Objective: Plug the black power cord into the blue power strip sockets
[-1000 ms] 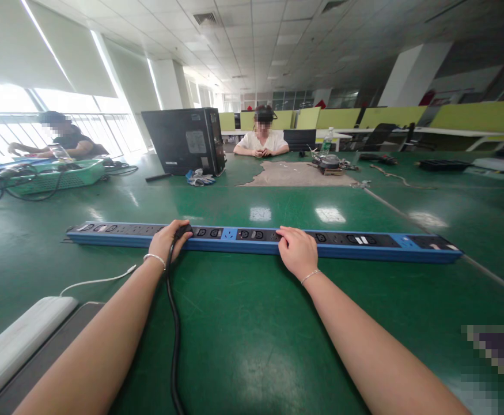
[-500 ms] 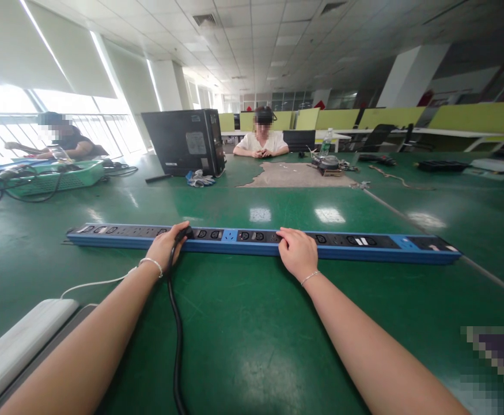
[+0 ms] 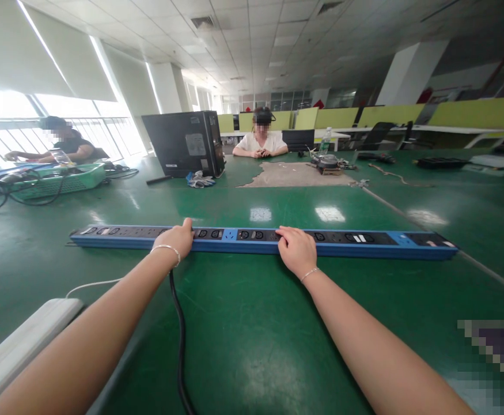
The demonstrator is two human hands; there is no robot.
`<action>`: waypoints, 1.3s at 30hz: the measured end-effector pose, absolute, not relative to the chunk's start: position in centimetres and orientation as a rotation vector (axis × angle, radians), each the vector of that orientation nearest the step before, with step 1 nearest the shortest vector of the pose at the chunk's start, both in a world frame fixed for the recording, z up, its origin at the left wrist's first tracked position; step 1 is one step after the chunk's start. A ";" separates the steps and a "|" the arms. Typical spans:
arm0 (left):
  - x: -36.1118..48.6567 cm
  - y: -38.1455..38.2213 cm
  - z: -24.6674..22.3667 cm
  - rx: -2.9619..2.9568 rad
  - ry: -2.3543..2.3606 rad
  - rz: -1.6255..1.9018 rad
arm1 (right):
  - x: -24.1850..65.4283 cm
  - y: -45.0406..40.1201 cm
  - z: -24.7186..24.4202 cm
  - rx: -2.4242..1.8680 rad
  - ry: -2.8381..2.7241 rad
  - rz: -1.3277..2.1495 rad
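A long blue and black power strip (image 3: 234,248) lies across the green table, its sockets facing up. My left hand (image 3: 176,241) is closed on a black plug at the strip's left half. In this frame the hand hides the plug; its thick black cable (image 3: 180,328) runs down from below the wrist toward the table's near edge. Right of the strip's middle, my right hand (image 3: 298,251) grips the strip with its fingers bent over the top.
A white power bank-like block (image 3: 31,340) lies at the near left with a thin white cord. Behind stand a black computer case (image 3: 178,144), a green basket (image 3: 61,180) with cables, and gloves (image 3: 200,180). Two people sit beyond, one across the table (image 3: 262,141), one at left.
My left hand has turned over the plug, its wrist swinging right and up, so the plug is now covered. The right hand keeps its place; the strip's left end has shifted slightly.
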State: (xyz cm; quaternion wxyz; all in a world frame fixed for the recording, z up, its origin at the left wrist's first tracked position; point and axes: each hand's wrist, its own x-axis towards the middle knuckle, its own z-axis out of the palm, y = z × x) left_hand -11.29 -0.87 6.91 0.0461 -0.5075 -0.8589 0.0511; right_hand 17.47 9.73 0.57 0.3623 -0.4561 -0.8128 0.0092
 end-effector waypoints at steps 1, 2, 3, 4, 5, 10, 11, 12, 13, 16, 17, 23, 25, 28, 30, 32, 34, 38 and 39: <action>-10.9 -0.8 6.4 -1.513 -2.634 0.133 | 17.5 9.7 0.6 -1.173 -2.093 0.022; -10.8 -0.7 6.0 -1.483 -2.646 0.102 | 17.5 9.7 0.6 -1.172 -2.093 0.021; -10.7 -0.8 5.7 -1.463 -2.661 0.067 | 17.5 9.8 0.5 -1.171 -2.092 0.021; -10.7 -0.8 5.5 -1.447 -2.674 0.034 | 17.5 9.8 0.5 -1.171 -2.091 0.021; -10.8 -0.9 5.3 -1.432 -2.683 0.002 | 17.4 9.8 0.5 -1.171 -2.090 0.021; -10.7 -1.0 5.6 -1.394 -2.695 -0.041 | 17.4 9.9 0.4 -1.173 -2.086 0.019; -10.7 -0.9 5.8 -1.399 -2.704 -0.018 | 17.4 9.9 0.4 -1.175 -2.085 0.022; -10.7 -0.7 6.1 -1.410 -2.714 0.011 | 17.4 9.9 0.4 -1.177 -2.084 0.024; -10.7 -0.5 6.3 -1.427 -2.724 0.045 | 17.4 9.9 0.4 -1.179 -2.084 0.027; -11.0 0.0 7.1 -1.489 -2.740 0.122 | 17.4 9.8 0.4 -1.181 -2.087 0.032; -11.1 0.2 7.2 -1.501 -2.740 0.132 | 17.4 9.8 0.4 -1.180 -2.089 0.033; -10.8 -0.3 6.3 -1.432 -2.725 0.072 | 17.4 9.8 0.5 -1.181 -2.095 0.037; -10.5 -0.6 5.8 -1.399 -2.700 0.025 | 17.5 9.8 0.5 -1.183 -2.100 0.040; -10.4 -0.8 5.5 -1.379 -2.692 -0.002 | 17.5 9.8 0.5 -1.184 -2.101 0.041; -10.6 -0.5 5.8 -1.394 -2.716 0.023 | 17.5 9.8 0.5 -1.185 -2.102 0.040; -11.0 0.0 6.4 -1.428 -2.739 0.065 | 17.5 9.8 0.5 -1.185 -2.103 0.039; -11.3 0.4 6.9 -1.463 -2.755 0.114 | 17.5 9.8 0.5 -1.182 -2.103 0.040; -11.4 0.6 7.3 -1.479 -2.755 0.139 | 17.5 9.7 0.6 -1.182 -2.101 0.051; -11.3 0.5 7.2 -1.471 -2.749 0.126 | 17.5 9.7 0.6 -1.183 -2.100 0.053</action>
